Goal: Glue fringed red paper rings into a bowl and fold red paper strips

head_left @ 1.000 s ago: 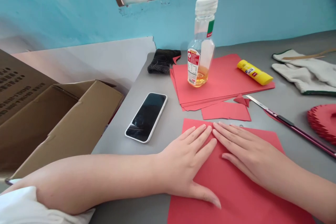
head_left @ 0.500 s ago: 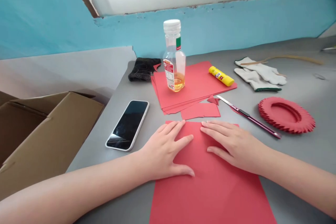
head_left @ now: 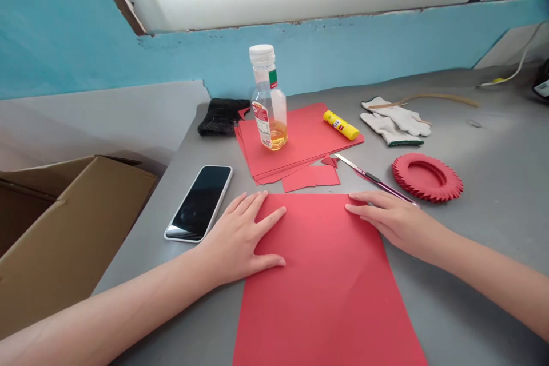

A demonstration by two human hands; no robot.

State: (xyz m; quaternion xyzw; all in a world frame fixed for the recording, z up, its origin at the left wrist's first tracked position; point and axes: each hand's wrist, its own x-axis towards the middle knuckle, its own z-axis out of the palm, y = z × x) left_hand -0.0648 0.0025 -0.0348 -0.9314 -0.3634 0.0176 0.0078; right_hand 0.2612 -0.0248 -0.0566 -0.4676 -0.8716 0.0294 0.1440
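Note:
A large red sheet (head_left: 321, 274) lies flat on the grey table (head_left: 472, 206). Spread over its upper left edge is my left hand (head_left: 242, 237), fingers apart, nothing held. My right hand (head_left: 397, 217) touches the sheet's upper right corner with its fingertips, fingers stretched out and holding nothing. Just beyond the sheet are a small red paper piece (head_left: 311, 177) and a cutter with its blade out (head_left: 373, 178), its handle end beside my right hand. Farther back, a bottle (head_left: 270, 108) and a yellow glue stick (head_left: 341, 125) rest on a stack of red sheets (head_left: 300, 146).
A phone (head_left: 199, 203) lies left of the sheet. White gloves (head_left: 397, 123), a red pleated ring (head_left: 428, 177) and a brown strip (head_left: 446, 96) are at the right. Black cloth (head_left: 223, 116) sits back left; a cardboard box (head_left: 72, 229) stands beside the table.
My right hand has slid right along the sheet's top edge, away from my left hand, to the corner. My left hand has shifted slightly left on the sheet. The view has turned right.

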